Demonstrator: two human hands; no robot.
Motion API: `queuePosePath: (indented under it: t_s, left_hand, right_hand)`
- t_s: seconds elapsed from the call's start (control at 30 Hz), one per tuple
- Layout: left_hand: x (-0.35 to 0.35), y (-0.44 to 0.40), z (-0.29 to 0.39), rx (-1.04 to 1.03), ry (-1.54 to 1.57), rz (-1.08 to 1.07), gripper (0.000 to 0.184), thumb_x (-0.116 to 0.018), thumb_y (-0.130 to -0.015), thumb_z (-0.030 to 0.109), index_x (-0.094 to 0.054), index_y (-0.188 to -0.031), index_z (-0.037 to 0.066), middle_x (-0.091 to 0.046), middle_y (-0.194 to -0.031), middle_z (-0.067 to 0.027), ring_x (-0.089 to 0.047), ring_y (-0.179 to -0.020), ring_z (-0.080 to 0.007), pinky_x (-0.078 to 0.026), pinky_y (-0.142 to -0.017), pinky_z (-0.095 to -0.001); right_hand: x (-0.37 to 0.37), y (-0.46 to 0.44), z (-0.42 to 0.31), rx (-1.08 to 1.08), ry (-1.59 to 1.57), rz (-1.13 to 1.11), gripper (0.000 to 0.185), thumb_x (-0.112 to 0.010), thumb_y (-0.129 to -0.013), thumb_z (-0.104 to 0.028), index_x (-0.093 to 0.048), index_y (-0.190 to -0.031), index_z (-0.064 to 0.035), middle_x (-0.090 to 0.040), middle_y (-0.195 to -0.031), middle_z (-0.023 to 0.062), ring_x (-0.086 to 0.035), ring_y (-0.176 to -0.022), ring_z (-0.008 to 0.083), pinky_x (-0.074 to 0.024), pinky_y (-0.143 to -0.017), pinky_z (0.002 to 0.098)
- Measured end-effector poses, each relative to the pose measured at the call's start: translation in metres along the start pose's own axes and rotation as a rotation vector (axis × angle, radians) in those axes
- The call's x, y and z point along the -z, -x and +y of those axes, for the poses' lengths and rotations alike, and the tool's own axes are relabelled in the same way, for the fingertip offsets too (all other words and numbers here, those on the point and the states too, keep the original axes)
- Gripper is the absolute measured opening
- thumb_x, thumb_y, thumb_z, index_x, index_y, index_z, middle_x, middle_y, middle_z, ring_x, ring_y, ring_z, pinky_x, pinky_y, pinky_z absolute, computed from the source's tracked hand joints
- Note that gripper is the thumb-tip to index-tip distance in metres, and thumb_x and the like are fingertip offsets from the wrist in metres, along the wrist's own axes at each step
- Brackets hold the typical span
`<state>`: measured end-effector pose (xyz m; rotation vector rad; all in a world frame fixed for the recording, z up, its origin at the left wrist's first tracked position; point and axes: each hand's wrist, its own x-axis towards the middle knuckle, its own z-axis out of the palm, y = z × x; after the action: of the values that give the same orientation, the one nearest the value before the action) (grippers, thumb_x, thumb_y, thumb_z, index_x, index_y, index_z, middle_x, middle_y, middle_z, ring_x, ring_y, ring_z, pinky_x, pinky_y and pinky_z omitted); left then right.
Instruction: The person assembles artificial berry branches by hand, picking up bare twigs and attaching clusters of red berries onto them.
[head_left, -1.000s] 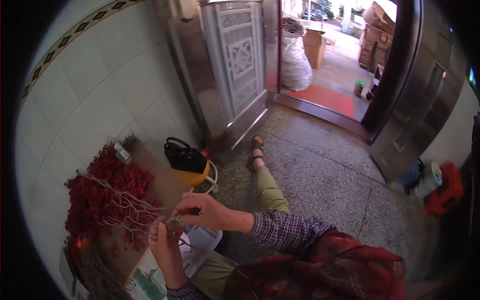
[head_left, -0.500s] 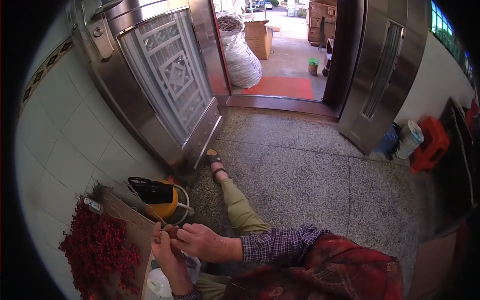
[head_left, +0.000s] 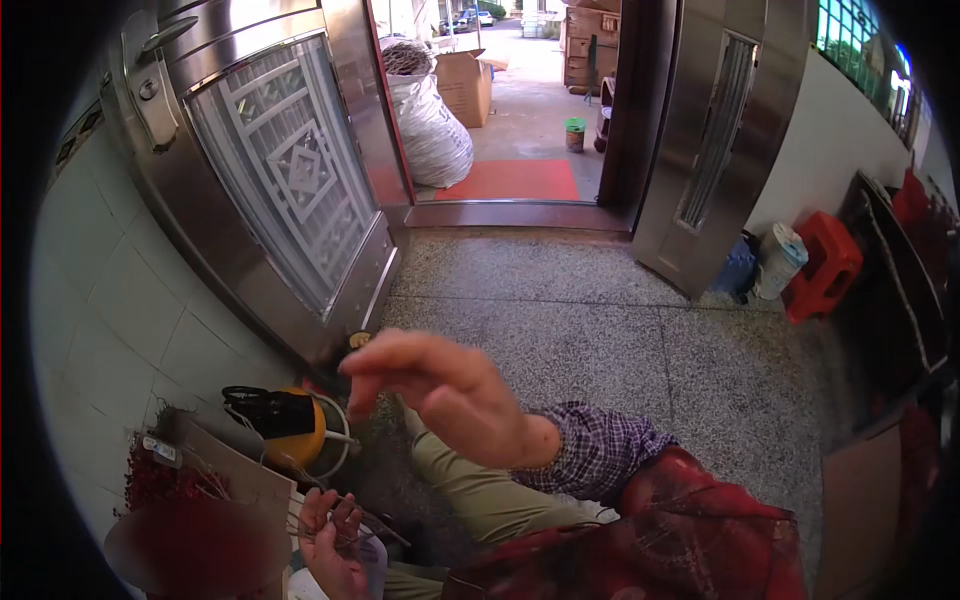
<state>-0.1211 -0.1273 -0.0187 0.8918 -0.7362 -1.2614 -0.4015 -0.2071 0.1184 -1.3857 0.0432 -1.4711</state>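
Observation:
My right hand is raised over my green-trousered leg, its fingers bent and spread from the thumb, with nothing visible between them. Lower down, my left hand has its fingers curled round thin brown twigs that stick out to both sides. To its left lie bunches of red berries on a brown board, partly covered by a blurred patch. A small white bottle rests on top of the berries. Something white, partly hidden, is beneath my left hand.
A yellow and black container with a pale hose stands by the open metal door. Beyond the doorway are a red mat, a full white sack and cardboard boxes. At the right stands a red plastic stool.
My right hand has let go of the twigs and moved up, away from my left hand. My left hand is lower. The view has swung right, towards the doorway.

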Motion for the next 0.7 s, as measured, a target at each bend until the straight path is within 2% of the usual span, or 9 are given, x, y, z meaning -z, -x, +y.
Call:
queuePosePath:
  t_s: [0.03,0.07,0.1,0.27,0.6,0.7]
  left_hand:
    - [0.003,-0.001,-0.003,0.003,0.005,-0.008,0.043,-0.039,-0.090,-0.002,-0.047,-0.132,0.003,-0.061,-0.118,-0.0119,-0.064,-0.103,-0.0250,-0.057,-0.082,-0.0356]
    - [0.008,0.000,-0.006,0.012,-0.007,-0.014,0.043,-0.039,-0.090,-0.001,-0.047,-0.132,0.003,-0.061,-0.117,-0.0119,-0.064,-0.103,-0.0249,-0.057,-0.082,-0.0356]
    - [0.012,0.001,-0.009,0.027,-0.019,-0.021,0.043,-0.039,-0.090,-0.001,-0.047,-0.132,0.003,-0.061,-0.117,-0.0119,-0.064,-0.103,-0.0248,-0.057,-0.082,-0.0356]
    - [0.020,0.006,-0.038,0.086,-0.026,-0.052,0.042,-0.039,-0.090,-0.001,-0.048,-0.131,0.002,-0.061,-0.116,-0.0118,-0.064,-0.101,-0.0244,-0.057,-0.081,-0.0355]
    - [0.075,0.055,-0.025,0.081,-0.121,0.069,0.040,-0.040,-0.090,0.000,-0.049,-0.130,0.002,-0.062,-0.113,-0.0118,-0.065,-0.099,-0.0237,-0.057,-0.080,-0.0353]
    - [0.047,0.058,-0.011,0.077,-0.135,0.124,0.037,-0.042,-0.091,-0.001,-0.051,-0.127,0.001,-0.063,-0.108,-0.0112,-0.066,-0.093,-0.0230,-0.058,-0.077,-0.0333]
  right_hand:
    - [-0.005,-0.018,-0.013,0.066,-0.137,-0.044,0.081,-0.049,-0.091,-0.060,-0.036,-0.138,0.0058,-0.058,-0.110,0.0176,-0.060,-0.103,0.0251,-0.0476,-0.093,0.0398]
    - [-0.015,-0.043,-0.023,0.253,-0.417,-0.171,0.067,-0.054,-0.095,-0.045,-0.036,-0.136,0.0054,-0.056,-0.109,0.0128,-0.059,-0.102,0.0185,-0.0490,-0.089,0.0308]
    - [-0.029,-0.065,-0.039,0.297,-0.560,-0.255,0.061,-0.058,-0.094,-0.042,-0.043,-0.132,0.0039,-0.059,-0.110,0.0125,-0.059,-0.102,0.0192,-0.0492,-0.087,0.0314]
    - [-0.018,-0.061,-0.042,0.265,-0.408,-0.225,0.062,-0.058,-0.094,-0.042,-0.043,-0.132,0.0040,-0.058,-0.111,0.0127,-0.059,-0.102,0.0194,-0.0491,-0.087,0.0316]
    - [-0.057,-0.068,-0.014,0.203,-0.284,-0.252,0.062,-0.058,-0.094,-0.041,-0.043,-0.133,0.0041,-0.058,-0.112,0.0133,-0.059,-0.102,0.0199,-0.0489,-0.087,0.0320]
    - [-0.061,-0.068,-0.009,0.191,-0.235,-0.260,0.062,-0.058,-0.094,-0.041,-0.042,-0.133,0.0041,-0.058,-0.112,0.0135,-0.059,-0.102,0.0201,-0.0489,-0.088,0.0322]
